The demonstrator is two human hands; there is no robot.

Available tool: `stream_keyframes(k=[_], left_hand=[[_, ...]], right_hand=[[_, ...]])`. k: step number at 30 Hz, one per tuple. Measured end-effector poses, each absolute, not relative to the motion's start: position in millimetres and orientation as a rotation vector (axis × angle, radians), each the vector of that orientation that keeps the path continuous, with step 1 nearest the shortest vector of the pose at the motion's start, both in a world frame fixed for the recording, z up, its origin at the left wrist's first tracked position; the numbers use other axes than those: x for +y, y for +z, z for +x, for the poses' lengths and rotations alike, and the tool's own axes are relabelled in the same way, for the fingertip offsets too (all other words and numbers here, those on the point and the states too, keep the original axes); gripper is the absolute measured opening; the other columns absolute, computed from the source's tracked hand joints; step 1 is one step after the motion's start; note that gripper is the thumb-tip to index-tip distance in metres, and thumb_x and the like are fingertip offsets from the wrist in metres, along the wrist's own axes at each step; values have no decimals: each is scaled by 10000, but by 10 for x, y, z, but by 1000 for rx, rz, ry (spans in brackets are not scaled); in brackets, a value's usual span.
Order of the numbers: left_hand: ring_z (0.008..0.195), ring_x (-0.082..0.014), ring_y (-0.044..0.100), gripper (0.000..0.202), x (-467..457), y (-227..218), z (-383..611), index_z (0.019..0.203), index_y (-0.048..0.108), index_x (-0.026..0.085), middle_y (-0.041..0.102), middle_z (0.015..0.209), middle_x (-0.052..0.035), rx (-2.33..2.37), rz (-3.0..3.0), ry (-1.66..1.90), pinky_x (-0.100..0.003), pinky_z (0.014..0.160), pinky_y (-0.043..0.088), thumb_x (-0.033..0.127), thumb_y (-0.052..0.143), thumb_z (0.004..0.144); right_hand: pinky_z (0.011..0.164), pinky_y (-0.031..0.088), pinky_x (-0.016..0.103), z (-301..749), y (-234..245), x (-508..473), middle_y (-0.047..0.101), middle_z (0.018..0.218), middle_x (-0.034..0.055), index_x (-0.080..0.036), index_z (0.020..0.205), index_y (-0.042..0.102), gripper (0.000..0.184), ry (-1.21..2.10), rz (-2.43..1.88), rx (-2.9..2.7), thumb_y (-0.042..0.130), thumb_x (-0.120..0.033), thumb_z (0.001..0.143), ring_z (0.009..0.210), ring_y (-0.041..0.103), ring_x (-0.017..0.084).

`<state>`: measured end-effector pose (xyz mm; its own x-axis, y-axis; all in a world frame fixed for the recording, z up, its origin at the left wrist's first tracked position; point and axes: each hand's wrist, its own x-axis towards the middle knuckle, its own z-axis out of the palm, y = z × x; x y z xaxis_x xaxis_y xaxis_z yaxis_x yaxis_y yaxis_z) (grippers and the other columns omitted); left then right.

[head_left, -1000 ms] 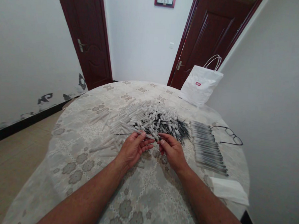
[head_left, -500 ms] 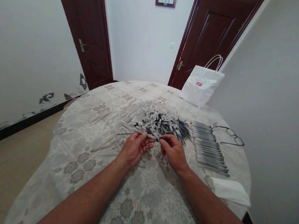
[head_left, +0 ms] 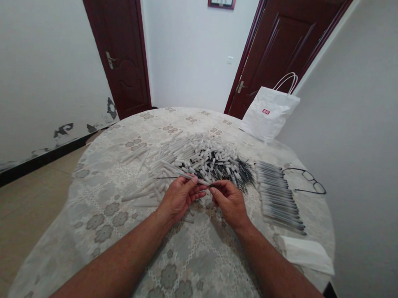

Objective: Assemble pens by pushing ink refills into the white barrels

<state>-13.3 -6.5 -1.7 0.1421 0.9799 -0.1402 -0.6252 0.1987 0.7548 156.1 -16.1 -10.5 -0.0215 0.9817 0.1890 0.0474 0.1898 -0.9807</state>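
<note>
My left hand point(head_left: 179, 199) is closed round a whitish pen barrel point(head_left: 202, 181), held between thumb and fingers with its end pointing right. A thin dark refill point(head_left: 166, 178) sticks out to the left of that hand. My right hand point(head_left: 231, 202) pinches a small dark piece at the barrel's right end; fingertips partly hide it. Just beyond both hands lies a heap of loose white pen barrels point(head_left: 171, 154), with white caps and black refills point(head_left: 243, 173) on its right side. To the right, finished-looking pens point(head_left: 279, 196) lie in a neat row.
Eyeglasses point(head_left: 313, 183) lie right of the pen row, and a folded white cloth or paper point(head_left: 307, 255) near the right edge. A white paper bag point(head_left: 270, 113) stands at the back right. Everything rests on a round table with a patterned tablecloth point(head_left: 174, 278).
My right hand has come slightly left, closing the small gap to the barrel's end. The left hand keeps its hold on the pen barrel, almost unmoved.
</note>
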Motion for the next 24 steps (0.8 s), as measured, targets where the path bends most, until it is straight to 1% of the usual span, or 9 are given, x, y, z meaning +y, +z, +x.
stream_keyframes(k=[6,11,13,16,18,22,24], left_hand=[[822,-197,742,309,-73,-18,-123,974,580,167,750,918,-71,760,658,1285,-333,741,619,305,795,800],[827,-208,745,325,-77,-39,-114,958,593,163,752,906,-72,778,715,1292,-338,745,617,328,810,781],[831,-208,745,308,-73,-54,-115,945,598,159,750,897,-69,775,729,1287,-338,751,616,330,802,791],[840,-206,745,290,-68,-68,-121,941,599,158,749,894,-66,763,738,1281,-340,765,615,324,793,804],[847,-209,746,289,-68,-65,-123,943,600,159,749,900,-67,755,748,1276,-348,776,615,323,793,805],[845,-217,746,303,-77,-49,-117,933,607,158,744,893,-69,750,765,1246,-360,785,614,331,808,788],[831,-211,744,306,-82,-48,-110,924,607,159,741,877,-63,756,763,1239,-355,781,614,328,817,777]], right_hand=[[533,437,240,1588,-137,-151,647,732,-3,-192,984,667,229,968,-1119,-1416,696,-381,857,573,534,119],[681,476,278,1607,-130,-183,688,872,35,-206,992,689,164,680,-1170,-1586,652,-332,894,733,605,160],[700,475,278,1612,-116,-196,693,898,39,-208,993,692,155,620,-1171,-1633,641,-324,905,754,614,164],[677,469,270,1620,-97,-197,696,878,35,-206,1005,695,184,616,-1201,-1639,632,-355,918,736,615,163],[651,457,265,1628,-89,-191,689,830,29,-203,991,695,211,628,-1235,-1654,613,-388,934,713,611,163],[602,422,260,1645,-90,-182,633,691,5,-203,844,653,312,670,-1272,-1721,504,-432,994,646,586,155],[594,416,260,1649,-97,-185,610,664,2,-205,789,622,375,692,-1265,-1729,442,-440,1019,631,576,153]])
